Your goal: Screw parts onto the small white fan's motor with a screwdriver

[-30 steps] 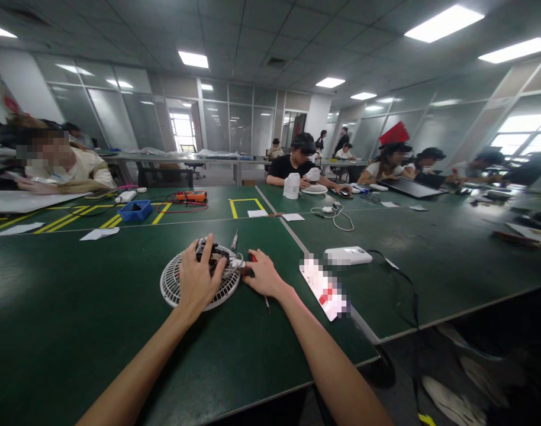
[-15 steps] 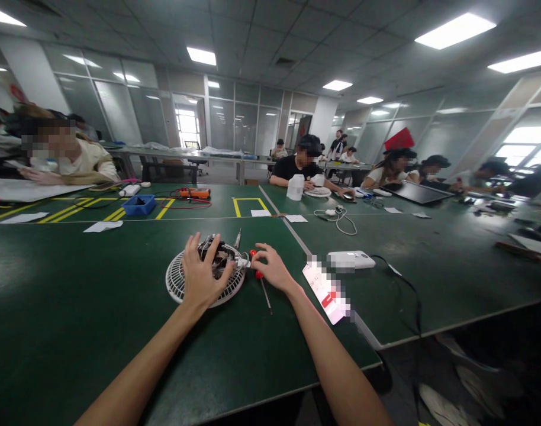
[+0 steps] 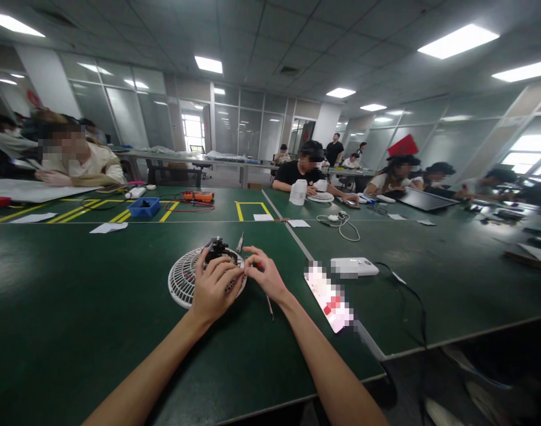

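A round white fan grille (image 3: 182,284) lies on the green table, with a black motor-like assembly (image 3: 218,248) on top of it. My left hand (image 3: 215,285) arches over the grille, fingers bent together and their tips at a small white part (image 3: 242,265) at its right edge. Pinched fingers of my right hand (image 3: 267,277) meet them there on the same part, whose exact kind is hidden. Beneath my right hand lies a screwdriver (image 3: 269,307), its red handle mostly covered. A second, slim screwdriver-like tool (image 3: 240,242) rests just behind the grille.
Right of my hands are a phone (image 3: 328,299) and a white power bank-like device (image 3: 354,267) with a black cable. Farther back stand a blue bin (image 3: 145,207), an orange meter (image 3: 198,196) and a coiled white cable (image 3: 341,222). A co-worker (image 3: 303,168) sits opposite.
My left hand has slid right and its spread fingers have drawn together at the small white part. My right hand stays pinched there. The view has tilted slightly upward.
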`<state>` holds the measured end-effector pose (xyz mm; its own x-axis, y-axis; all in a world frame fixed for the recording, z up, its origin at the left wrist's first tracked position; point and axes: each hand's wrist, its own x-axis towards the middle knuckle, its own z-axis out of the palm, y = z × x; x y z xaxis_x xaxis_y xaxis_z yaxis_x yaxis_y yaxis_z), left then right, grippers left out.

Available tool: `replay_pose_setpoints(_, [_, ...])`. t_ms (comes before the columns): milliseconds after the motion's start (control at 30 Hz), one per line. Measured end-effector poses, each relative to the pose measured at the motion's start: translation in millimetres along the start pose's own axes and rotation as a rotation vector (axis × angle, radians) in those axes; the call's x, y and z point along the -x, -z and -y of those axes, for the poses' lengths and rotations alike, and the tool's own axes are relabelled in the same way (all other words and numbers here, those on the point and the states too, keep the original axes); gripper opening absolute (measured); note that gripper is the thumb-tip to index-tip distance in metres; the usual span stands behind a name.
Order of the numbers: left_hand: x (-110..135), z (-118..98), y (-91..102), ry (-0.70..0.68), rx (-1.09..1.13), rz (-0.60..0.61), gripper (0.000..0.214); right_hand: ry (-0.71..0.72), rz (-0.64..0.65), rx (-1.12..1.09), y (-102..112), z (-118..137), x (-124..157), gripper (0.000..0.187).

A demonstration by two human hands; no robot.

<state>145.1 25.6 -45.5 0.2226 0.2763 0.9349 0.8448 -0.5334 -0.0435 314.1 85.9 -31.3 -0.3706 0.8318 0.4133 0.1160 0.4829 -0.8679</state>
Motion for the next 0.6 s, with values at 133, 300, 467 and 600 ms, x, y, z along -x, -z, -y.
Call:
replay_pose_setpoints(133, [-0.3, 0.7, 1.3, -0.004, 0.014, 0.021, 0.016, -0.003, 0.008, 0.015, 0.6, 0.3, 0.0, 0.006])
replay_pose_setpoints(300, [-2.9, 3.9, 2.7, 0.006, 0.005, 0.016, 0.011, 0.000, 0.026, 0.038, 2.7, 3.8, 0.5, 0.006])
replay_pose_setpoints(467, [-2.1, 11.3, 3.9, 0.045, -0.003, 0.003, 0.010, 0.023, -0.032, 0.115, 2.9, 4.4, -0.4, 0.011])
replay_pose_setpoints(600, [1.8, 16.9, 3.0, 0.107, 0.013, 0.015, 0.007, -0.061, -0.284, 0.413, 4.1, -2.3, -1.1, 0.026])
